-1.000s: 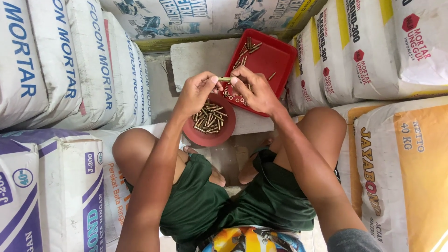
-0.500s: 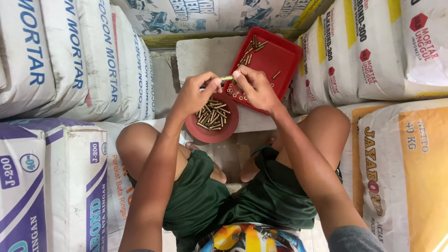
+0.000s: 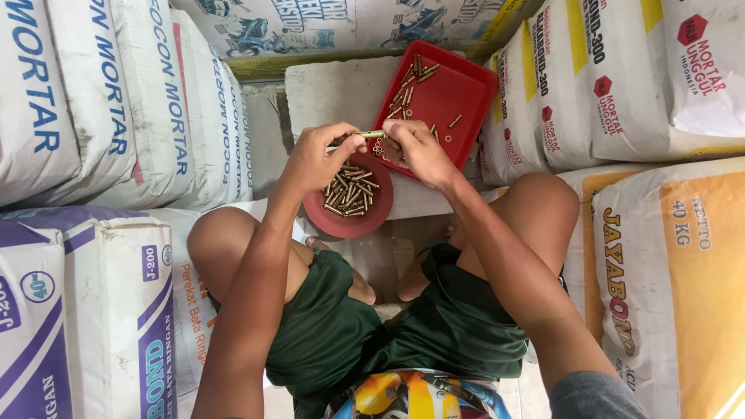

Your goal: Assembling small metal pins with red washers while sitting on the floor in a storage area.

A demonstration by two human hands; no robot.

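Both of my hands meet over a grey concrete block (image 3: 330, 93). My left hand (image 3: 318, 159) and my right hand (image 3: 417, 149) pinch the two ends of one short brass-coloured bolt (image 3: 370, 134) between their fingertips. Just below the hands lies a round red lid (image 3: 341, 221) with several brass bolts (image 3: 349, 188) heaped in it. Behind my right hand sits a square red tray (image 3: 454, 97) with several loose bolts and small washers scattered on it.
Stacked white sacks of mortar (image 3: 101, 101) wall in the left side, and white and orange sacks (image 3: 667, 240) close the right. My bare knees (image 3: 221, 240) flank the block. More printed sacks (image 3: 326, 23) lie behind it.
The view has shifted slightly, with the lid and tray a little lower and left. Both hands keep hold of the bolt between them above the lid.
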